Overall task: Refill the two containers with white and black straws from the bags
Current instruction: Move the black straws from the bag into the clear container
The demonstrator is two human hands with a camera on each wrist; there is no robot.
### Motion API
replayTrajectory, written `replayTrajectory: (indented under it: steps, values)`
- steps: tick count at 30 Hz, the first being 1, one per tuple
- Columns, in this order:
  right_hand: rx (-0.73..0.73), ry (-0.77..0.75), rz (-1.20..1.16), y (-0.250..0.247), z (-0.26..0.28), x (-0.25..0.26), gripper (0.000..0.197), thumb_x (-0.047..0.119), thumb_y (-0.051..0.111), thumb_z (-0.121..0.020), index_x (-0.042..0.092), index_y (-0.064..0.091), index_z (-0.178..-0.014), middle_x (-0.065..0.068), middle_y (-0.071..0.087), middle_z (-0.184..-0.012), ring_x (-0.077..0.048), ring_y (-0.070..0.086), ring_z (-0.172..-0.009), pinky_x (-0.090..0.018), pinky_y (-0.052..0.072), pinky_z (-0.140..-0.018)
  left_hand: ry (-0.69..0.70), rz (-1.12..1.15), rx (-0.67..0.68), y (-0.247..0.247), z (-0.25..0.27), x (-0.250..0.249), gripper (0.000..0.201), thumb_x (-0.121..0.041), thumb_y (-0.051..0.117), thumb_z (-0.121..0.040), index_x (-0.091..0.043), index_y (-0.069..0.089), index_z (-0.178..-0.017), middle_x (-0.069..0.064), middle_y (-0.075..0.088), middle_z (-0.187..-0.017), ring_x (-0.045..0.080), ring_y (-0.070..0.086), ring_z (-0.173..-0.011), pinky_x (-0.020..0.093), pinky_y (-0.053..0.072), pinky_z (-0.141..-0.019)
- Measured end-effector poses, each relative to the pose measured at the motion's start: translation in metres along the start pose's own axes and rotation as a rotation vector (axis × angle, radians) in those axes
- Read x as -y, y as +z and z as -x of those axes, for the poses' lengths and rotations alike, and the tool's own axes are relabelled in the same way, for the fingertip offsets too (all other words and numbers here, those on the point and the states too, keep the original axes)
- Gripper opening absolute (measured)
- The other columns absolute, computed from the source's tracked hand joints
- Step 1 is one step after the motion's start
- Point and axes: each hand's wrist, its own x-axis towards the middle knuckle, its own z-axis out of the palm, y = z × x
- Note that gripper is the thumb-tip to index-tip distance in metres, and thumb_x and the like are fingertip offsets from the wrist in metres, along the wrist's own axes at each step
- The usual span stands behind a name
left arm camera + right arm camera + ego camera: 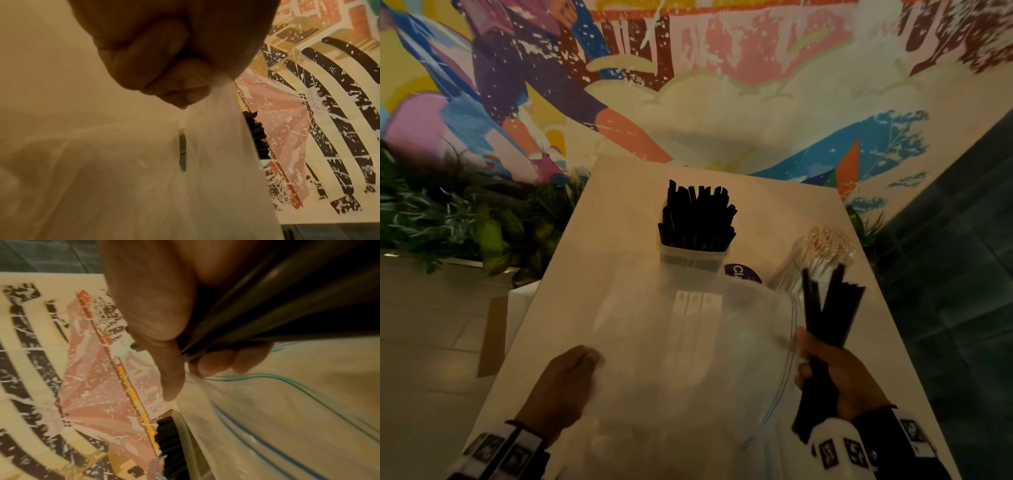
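Note:
My right hand [825,373] grips a bundle of black straws [828,308] that fans upward over the table's right side; the right wrist view shows the fingers [218,365] curled round the straws [287,305]. My left hand [568,380] pinches the left end of a clear zip bag [688,359], which is held up over the table; in the left wrist view the thumb and fingers [185,84] clamp the plastic [216,146]. A clear container [693,257] packed with black straws [698,216] stands mid-table. To its right a clear container of white straws [828,245] stands.
The white table [619,212] ends at the right beside a dark tiled floor [962,274]. Green plants [448,219] line its left side under a painted mural wall [722,68]. A purple round label [743,273] lies between the containers.

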Motion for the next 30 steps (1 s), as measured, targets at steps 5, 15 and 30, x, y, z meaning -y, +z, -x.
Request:
replayTrajectory:
  steps: [5, 15, 30]
  values:
    - [0.138, 0.223, 0.154, 0.008, 0.014, -0.033, 0.015, 0.006, 0.078, -0.053, 0.006, 0.067, -0.062, -0.016, 0.053, -0.063, -0.017, 0.041, -0.033, -0.025, 0.04, -0.038, -0.036, 0.06, 0.076, 0.003, -0.002, 0.016, 0.024, -0.016, 0.042, -0.097, -0.013, 0.061, -0.082, 0.011, 0.051, -0.076, 0.02, 0.045, -0.063, 0.021, 0.035, -0.046]
    - [0.015, 0.033, 0.122, -0.019, 0.003, -0.006, 0.043, 0.016, 0.091, -0.039, 0.004, 0.063, -0.069, -0.024, 0.061, -0.076, -0.016, 0.041, -0.037, -0.026, 0.04, -0.039, -0.213, 0.193, 0.006, 0.001, -0.001, 0.036, 0.029, -0.026, 0.045, -0.096, -0.007, 0.063, -0.083, 0.007, 0.037, -0.059, 0.013, 0.029, -0.041, 0.016, 0.023, -0.049]
    - [0.187, -0.135, 0.467, -0.024, 0.045, 0.001, 0.048, 0.018, 0.097, -0.022, 0.005, 0.061, -0.051, -0.017, 0.048, -0.051, -0.026, 0.047, -0.044, -0.032, 0.044, -0.046, -0.014, 0.035, -0.031, 0.015, 0.014, 0.02, 0.027, -0.018, 0.042, -0.097, -0.003, 0.059, -0.081, 0.006, 0.038, -0.044, 0.013, 0.035, -0.027, 0.017, 0.029, -0.029]
